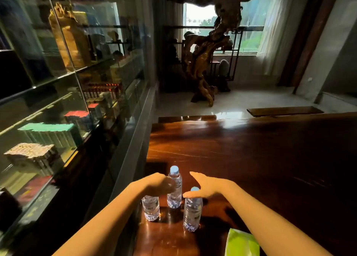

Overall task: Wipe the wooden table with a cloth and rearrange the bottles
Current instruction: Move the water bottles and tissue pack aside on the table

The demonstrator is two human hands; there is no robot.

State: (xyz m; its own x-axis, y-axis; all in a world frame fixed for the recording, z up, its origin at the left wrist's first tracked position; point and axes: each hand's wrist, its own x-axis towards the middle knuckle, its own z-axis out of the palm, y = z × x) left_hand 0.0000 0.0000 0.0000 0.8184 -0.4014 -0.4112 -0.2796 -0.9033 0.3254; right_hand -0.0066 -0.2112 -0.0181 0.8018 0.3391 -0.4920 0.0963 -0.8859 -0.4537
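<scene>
A crumpled lime-green cloth (pixel 242 243) lies nearest, at the bottom edge of the dark, glossy wooden bench (pixel 260 159), under the right forearm. Just beyond it stand three clear ribbed plastic bottles, upright and close together near the bench's left edge: a near-right bottle (pixel 192 211) with a pale blue cap, a left bottle (pixel 150 207) whose top is hidden behind the left wrist, and a taller-looking far bottle (pixel 174 188), also blue-capped. All appear to hold clear water. The left hand (pixel 161 184) has its grip curled around the far bottle's side, fingers touching it. The right hand (pixel 202 186) hovers over the near-right bottle's cap, grip wide, holding nothing. To the left runs a glass cabinet (pixel 58 101) with stacked boxes on its shelves. Farther off, a gnarled root sculpture (pixel 204 62) stands before a bright window (pixel 251 14).
</scene>
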